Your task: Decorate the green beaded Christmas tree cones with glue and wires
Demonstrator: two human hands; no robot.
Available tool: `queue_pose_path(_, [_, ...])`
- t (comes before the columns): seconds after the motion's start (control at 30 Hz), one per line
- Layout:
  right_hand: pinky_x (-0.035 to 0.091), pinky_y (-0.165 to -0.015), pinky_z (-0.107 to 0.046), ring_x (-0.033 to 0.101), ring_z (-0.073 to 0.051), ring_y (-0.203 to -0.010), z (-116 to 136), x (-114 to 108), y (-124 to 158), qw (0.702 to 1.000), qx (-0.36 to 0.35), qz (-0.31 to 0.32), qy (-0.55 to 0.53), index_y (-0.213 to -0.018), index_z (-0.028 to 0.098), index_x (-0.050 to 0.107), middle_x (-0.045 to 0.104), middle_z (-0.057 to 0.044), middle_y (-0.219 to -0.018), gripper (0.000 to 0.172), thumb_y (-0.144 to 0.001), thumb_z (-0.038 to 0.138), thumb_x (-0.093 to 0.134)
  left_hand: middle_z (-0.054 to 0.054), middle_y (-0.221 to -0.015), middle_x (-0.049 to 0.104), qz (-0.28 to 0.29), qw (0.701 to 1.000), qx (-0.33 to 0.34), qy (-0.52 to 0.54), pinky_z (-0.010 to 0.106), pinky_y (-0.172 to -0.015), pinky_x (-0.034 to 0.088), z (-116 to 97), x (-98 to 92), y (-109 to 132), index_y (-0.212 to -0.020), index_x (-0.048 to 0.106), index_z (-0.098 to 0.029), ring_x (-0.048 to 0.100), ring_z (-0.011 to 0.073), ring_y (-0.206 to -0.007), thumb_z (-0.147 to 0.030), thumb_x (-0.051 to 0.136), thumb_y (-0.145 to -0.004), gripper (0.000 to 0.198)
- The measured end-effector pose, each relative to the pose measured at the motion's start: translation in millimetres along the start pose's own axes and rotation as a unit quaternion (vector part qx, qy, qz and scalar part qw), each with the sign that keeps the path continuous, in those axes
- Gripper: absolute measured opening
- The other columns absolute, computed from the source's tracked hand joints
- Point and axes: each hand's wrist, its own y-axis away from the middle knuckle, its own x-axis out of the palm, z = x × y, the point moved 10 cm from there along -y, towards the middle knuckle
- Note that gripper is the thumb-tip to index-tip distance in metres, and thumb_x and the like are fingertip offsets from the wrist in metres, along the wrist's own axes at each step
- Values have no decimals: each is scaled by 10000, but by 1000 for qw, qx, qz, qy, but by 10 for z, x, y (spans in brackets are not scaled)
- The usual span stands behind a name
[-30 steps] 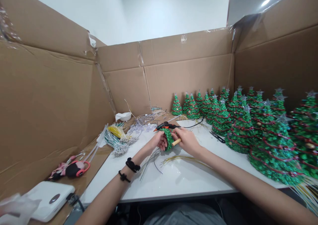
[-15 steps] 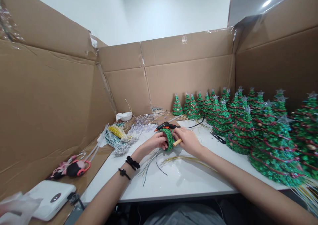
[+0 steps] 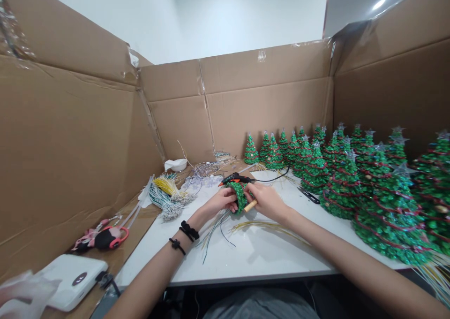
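Both hands meet over the white table [image 3: 253, 255] around a small green beaded tree piece [image 3: 240, 196] mounted on a wooden stick [image 3: 250, 206]. My left hand [image 3: 221, 201] is closed on the left side of the green piece. My right hand [image 3: 266, 200] grips the stick and the piece's right side. Thin green and yellow wire strands [image 3: 214, 232] hang from the piece onto the table. A black and orange glue gun [image 3: 235, 178] lies just behind my hands.
Several finished green beaded trees [image 3: 355, 183] with red garlands and silver stars fill the right side. Bundles of wires [image 3: 168, 194] lie at the left, with a white bowl [image 3: 175, 164], a white device [image 3: 75, 280], black scissors [image 3: 309, 195]. Cardboard walls [image 3: 70, 136] surround the table.
Both hands have turned the green piece slightly and shifted a little; the hanging wires have swung a bit. Everything else is still.
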Motion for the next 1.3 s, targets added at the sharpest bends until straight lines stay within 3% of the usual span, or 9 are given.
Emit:
queue_pose_path(0.17, [341, -584, -238, 578, -164, -751, -79, 21, -4, 998, 51, -23, 8, -886, 176, 516, 609, -42, -803, 125, -930, 231, 413, 29, -694, 651, -2, 1000, -1, 0, 202, -506, 472, 30, 4, -22, -1010, 571, -127, 581, 85, -504, -390, 703, -696, 430])
queue_pose_path(0.4, [328, -568, -231, 586, -155, -722, -122, 73, -4, 998, 62, -8, 0, -902, 187, 523, 611, -30, -806, 124, -925, 255, 421, 9, -636, 635, -34, 999, 19, -7, 188, -469, 452, 32, -29, -37, -990, 568, -127, 567, 80, -472, -378, 693, -707, 398])
queue_pose_path(0.7, [346, -589, -235, 588, -166, -767, -56, 9, -20, 999, 51, -10, 11, -904, 173, 528, 620, -50, -811, 149, -941, 229, 395, -25, -548, 586, -70, 997, 33, -27, 173, -428, 417, 23, -35, -22, -942, 574, -138, 528, 69, -416, -391, 653, -739, 333])
queue_pose_path(1.07, [376, -658, -235, 582, -169, -824, 3, -45, -37, 1000, 9, 12, 2, -893, 172, 548, 630, -59, -816, 112, -912, 168, 438, -34, -559, 576, -59, 997, 37, -27, 186, -435, 416, 51, -46, -51, -985, 561, -140, 539, 78, -432, -358, 662, -740, 342])
queue_pose_path(1.3, [345, -575, -239, 604, -172, -736, -97, 13, -33, 997, 68, 1, 26, -920, 178, 544, 632, -56, -808, 167, -943, 245, 393, -30, -566, 593, -62, 997, 42, -25, 177, -422, 410, 21, -21, -33, -965, 559, -140, 520, 64, -407, -370, 667, -731, 346])
